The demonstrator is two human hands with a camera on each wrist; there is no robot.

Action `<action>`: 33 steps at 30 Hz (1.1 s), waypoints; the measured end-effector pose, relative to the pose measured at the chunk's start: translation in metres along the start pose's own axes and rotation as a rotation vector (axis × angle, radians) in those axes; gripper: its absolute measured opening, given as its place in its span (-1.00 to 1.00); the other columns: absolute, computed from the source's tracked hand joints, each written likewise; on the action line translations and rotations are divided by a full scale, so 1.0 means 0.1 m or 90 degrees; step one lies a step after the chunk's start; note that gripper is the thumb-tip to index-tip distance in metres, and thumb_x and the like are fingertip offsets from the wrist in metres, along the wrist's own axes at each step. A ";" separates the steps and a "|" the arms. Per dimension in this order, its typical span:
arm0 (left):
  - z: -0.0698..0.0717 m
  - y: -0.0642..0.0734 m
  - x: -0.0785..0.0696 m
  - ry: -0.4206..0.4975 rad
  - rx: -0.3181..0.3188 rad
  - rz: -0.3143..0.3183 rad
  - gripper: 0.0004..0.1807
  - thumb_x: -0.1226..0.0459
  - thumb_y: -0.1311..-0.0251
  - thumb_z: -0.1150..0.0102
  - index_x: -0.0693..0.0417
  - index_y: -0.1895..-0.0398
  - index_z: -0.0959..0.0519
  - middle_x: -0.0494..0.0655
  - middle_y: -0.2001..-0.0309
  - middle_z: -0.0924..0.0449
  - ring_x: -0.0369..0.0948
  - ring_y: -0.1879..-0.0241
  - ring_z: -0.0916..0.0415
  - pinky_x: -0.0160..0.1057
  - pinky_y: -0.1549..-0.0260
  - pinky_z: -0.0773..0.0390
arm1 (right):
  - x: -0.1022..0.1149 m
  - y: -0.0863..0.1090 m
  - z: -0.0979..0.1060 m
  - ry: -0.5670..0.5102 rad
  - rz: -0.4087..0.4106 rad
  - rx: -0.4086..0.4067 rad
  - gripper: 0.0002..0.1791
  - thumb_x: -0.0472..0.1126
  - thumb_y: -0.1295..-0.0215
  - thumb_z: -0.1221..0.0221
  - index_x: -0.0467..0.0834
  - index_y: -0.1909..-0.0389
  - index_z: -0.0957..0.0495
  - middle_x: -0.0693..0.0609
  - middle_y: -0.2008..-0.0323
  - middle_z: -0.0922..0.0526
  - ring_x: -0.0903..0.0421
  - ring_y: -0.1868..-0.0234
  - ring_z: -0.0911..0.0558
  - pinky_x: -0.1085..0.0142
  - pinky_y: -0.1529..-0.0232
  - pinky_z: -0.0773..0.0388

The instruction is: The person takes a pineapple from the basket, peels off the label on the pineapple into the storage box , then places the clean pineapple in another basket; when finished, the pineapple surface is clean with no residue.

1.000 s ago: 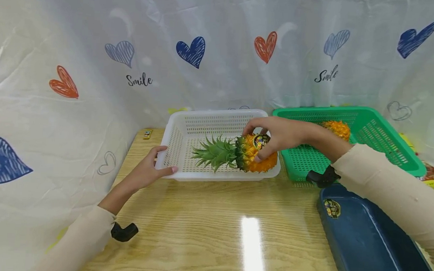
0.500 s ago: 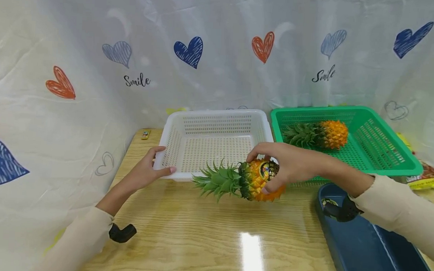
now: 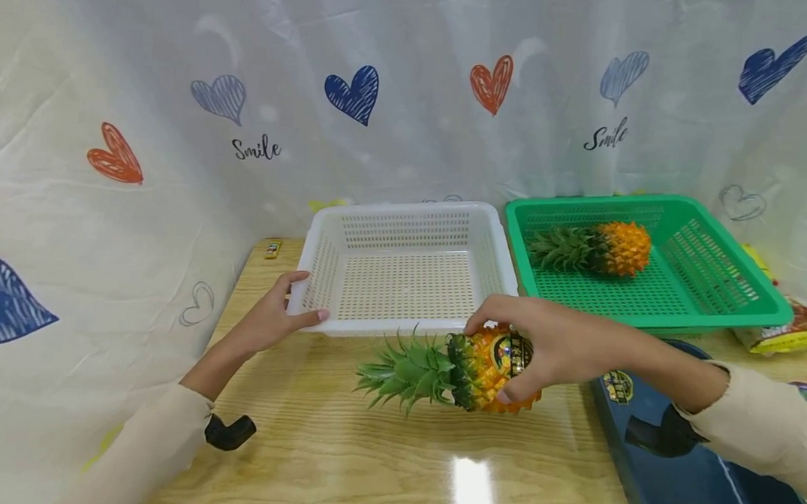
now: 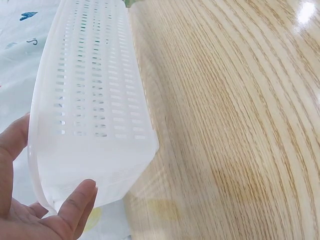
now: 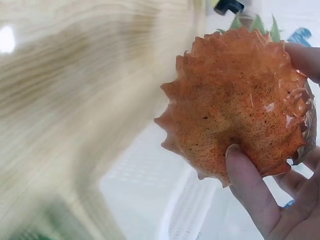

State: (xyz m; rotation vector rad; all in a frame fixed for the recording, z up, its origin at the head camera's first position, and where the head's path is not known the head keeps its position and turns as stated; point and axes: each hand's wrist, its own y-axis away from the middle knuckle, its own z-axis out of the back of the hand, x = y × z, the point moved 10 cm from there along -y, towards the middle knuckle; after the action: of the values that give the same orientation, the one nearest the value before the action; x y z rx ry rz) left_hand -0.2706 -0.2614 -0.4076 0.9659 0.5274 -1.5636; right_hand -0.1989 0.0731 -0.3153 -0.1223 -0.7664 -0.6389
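Note:
In the head view my right hand grips an orange toy pineapple by its body, the green leaves pointing left, in front of the white basket. The right wrist view shows the base of this pineapple, with the thumb pressed against it. My left hand holds the left front corner of the white basket, fingers and thumb over its rim. From the left wrist, the basket's slotted wall fills the upper left. A second pineapple lies in the green basket on the right.
A dark blue tub with a sticker stands at the table's right front. Snack packets lie beyond the green basket. A small yellow item sits left of the white basket. A heart-printed curtain hangs behind the wooden table.
My right hand has brought the pineapple from above the white basket toward the front of the table, uncovering the second pineapple. The left hand has stayed on the basket corner.

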 end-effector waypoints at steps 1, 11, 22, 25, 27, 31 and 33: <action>0.00 -0.01 0.00 0.000 0.000 -0.001 0.07 0.03 -0.27 -0.35 0.10 -0.60 0.16 0.31 -0.32 -0.38 0.17 -0.20 -0.52 -0.09 0.05 -0.61 | -0.01 0.02 -0.03 -0.004 -0.003 0.000 -0.29 0.01 -0.07 -0.44 0.15 -0.27 -0.41 0.21 -0.18 -0.50 0.05 -0.22 -0.54 0.06 -0.13 -0.55; -0.02 -0.03 -0.01 -0.005 -0.002 0.004 0.06 0.04 -0.26 -0.35 0.11 -0.60 0.13 0.31 -0.29 -0.41 0.15 -0.18 -0.54 -0.14 0.08 -0.60 | -0.12 0.14 -0.30 -0.049 -0.003 0.007 -0.29 -0.02 -0.06 -0.46 0.10 -0.26 -0.41 0.16 -0.13 -0.50 0.17 -0.03 -0.55 0.26 0.10 -0.61; 0.02 -0.02 -0.01 -0.009 -0.008 0.009 0.06 0.04 -0.26 -0.35 0.09 -0.60 0.13 0.29 -0.29 -0.40 0.15 -0.18 -0.52 -0.14 0.07 -0.60 | -0.43 0.13 -0.60 -0.004 -0.068 0.000 -0.23 -0.02 0.10 -0.52 0.15 -0.22 -0.43 0.14 -0.07 -0.51 0.20 0.10 -0.54 0.34 0.24 -0.55; 0.01 -0.02 0.00 -0.010 -0.006 0.010 0.06 0.03 -0.26 -0.35 0.09 -0.60 0.13 0.29 -0.30 -0.39 0.15 -0.19 -0.52 -0.12 0.06 -0.60 | -0.49 0.11 -0.61 -0.016 -0.082 -0.019 -0.22 -0.09 0.12 -0.52 0.10 -0.22 -0.45 0.10 -0.05 -0.52 0.16 0.10 -0.53 0.34 0.27 -0.57; 0.01 -0.02 0.00 -0.011 -0.004 0.011 0.06 0.02 -0.27 -0.35 0.08 -0.60 0.14 0.29 -0.30 -0.39 0.15 -0.19 -0.52 -0.12 0.06 -0.60 | -0.53 0.09 -0.60 -0.020 -0.085 -0.033 -0.22 -0.13 0.13 -0.52 0.07 -0.21 -0.45 0.08 -0.03 -0.53 0.13 0.08 -0.52 0.33 0.25 -0.57; 0.01 -0.01 -0.01 -0.013 -0.002 0.013 0.06 0.02 -0.27 -0.34 0.08 -0.60 0.15 0.28 -0.30 -0.40 0.15 -0.19 -0.52 -0.12 0.06 -0.60 | -0.61 0.06 -0.58 -0.027 -0.079 -0.047 -0.21 -0.13 0.10 -0.53 0.03 -0.24 -0.45 0.06 -0.06 -0.52 0.10 0.04 -0.51 0.32 0.23 -0.57; 0.01 0.00 -0.02 -0.012 0.000 0.014 0.06 0.02 -0.27 -0.35 0.08 -0.60 0.15 0.28 -0.30 -0.40 0.14 -0.19 -0.52 -0.13 0.06 -0.60 | -0.63 0.05 -0.58 -0.027 -0.066 -0.049 -0.20 -0.13 0.07 -0.52 0.01 -0.27 -0.44 0.05 -0.09 -0.51 0.09 0.01 -0.51 0.31 0.20 -0.57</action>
State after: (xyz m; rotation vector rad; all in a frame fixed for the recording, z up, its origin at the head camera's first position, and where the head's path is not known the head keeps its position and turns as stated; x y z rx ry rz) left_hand -0.2713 -0.2611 -0.4059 0.9532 0.5026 -1.5510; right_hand -0.1952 0.0888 -0.3991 -0.1671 -0.7929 -0.7670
